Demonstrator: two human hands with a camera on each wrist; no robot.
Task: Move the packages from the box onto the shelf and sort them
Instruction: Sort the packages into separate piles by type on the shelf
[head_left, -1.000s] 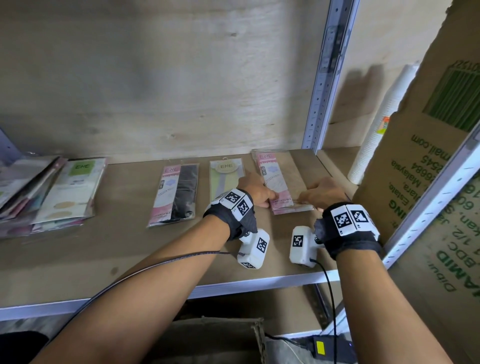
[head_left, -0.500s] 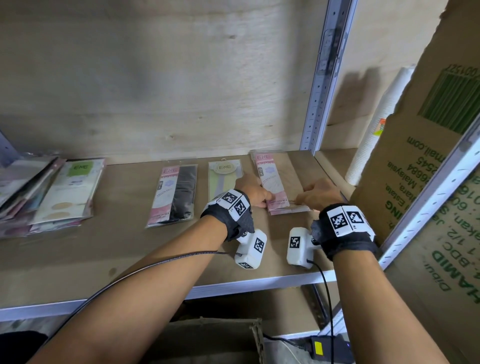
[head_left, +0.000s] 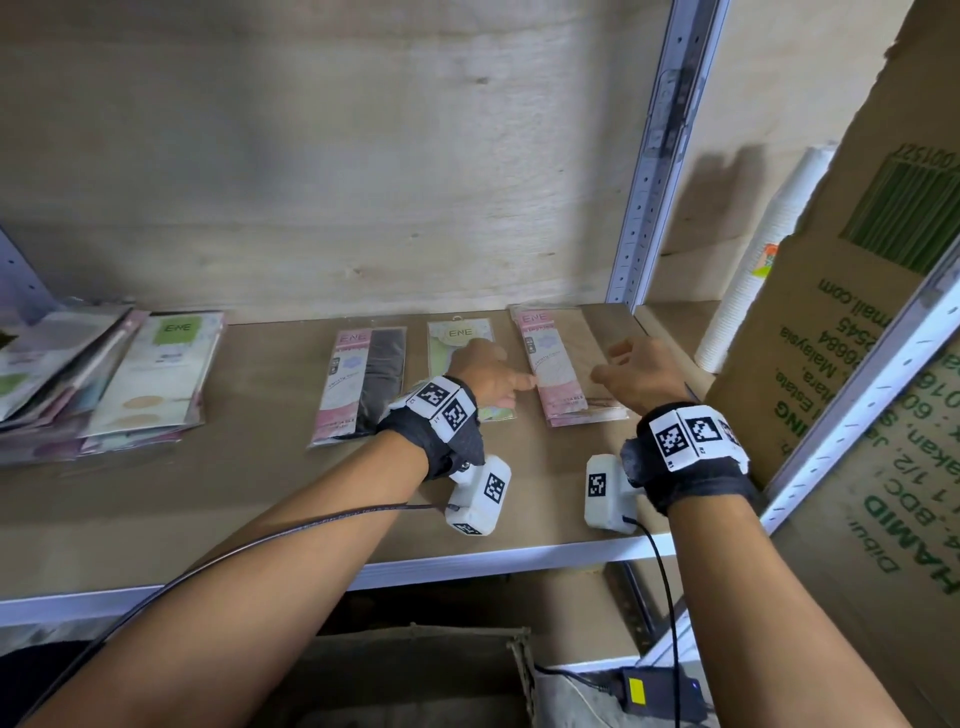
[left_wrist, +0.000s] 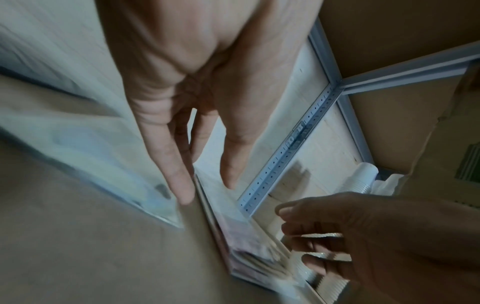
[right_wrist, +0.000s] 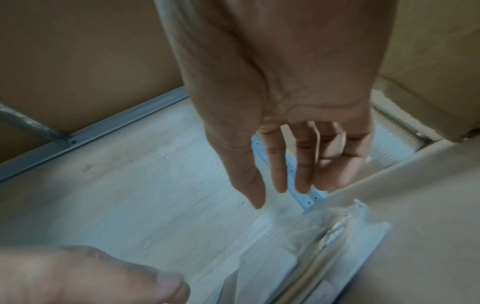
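Observation:
A stack of pink packages (head_left: 556, 364) lies at the right end of the wooden shelf (head_left: 208, 499). Left of it lie a green-and-cream package (head_left: 457, 335) and a pink-and-black package (head_left: 363, 379). My left hand (head_left: 511, 387) is between the green package and the pink stack, its straight fingers (left_wrist: 182, 185) touching the pink stack's (left_wrist: 241, 236) left edge. My right hand (head_left: 613, 364) hovers over the stack's right side. Its fingers (right_wrist: 280, 179) are loosely spread and hold nothing, with the pink stack (right_wrist: 311, 246) just below them.
A loose pile of mixed packages (head_left: 104, 374) sits at the shelf's far left. A tall cardboard box (head_left: 857, 364) and a column of paper cups (head_left: 763, 270) stand at the right, past the metal upright (head_left: 654, 171). An open box (head_left: 415, 675) lies below the shelf's front edge.
The pink stack has been squared up and slid slightly back. My right hand has lifted off its right edge and spread its fingers. My left hand stays at the left edge.

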